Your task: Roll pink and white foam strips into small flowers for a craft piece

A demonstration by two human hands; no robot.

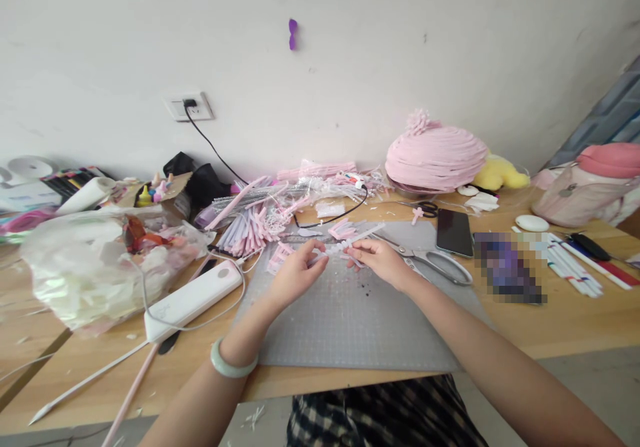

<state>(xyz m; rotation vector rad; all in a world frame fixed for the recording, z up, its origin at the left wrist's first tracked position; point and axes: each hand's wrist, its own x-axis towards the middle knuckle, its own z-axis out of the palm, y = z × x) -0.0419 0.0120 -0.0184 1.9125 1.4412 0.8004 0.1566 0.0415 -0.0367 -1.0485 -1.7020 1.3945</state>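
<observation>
The desk (540, 330) ran along the wall, and on it lay a gray gridded cutting mat (360, 340). To the mat's left sat a bulging clear plastic bag (85, 274); at the back right rose a pink dome-shaped bundle (435, 157). A white power strip (195, 300) lay between the bag and the mat. Near the mat's far left corner spread a bunch of lilac and pink stems (250, 230). Metal-handled scissors (409, 254) rested just right of the hands, with a dark phone (454, 232) beyond them. Over the far part of the mat, the left hand (300, 265) had its fingers curled on one end of a pale lilac piece (333, 250), while the right hand (379, 260) pinched the other end between thumb and fingers. Dark specks (367, 294) dotted the mat.
</observation>
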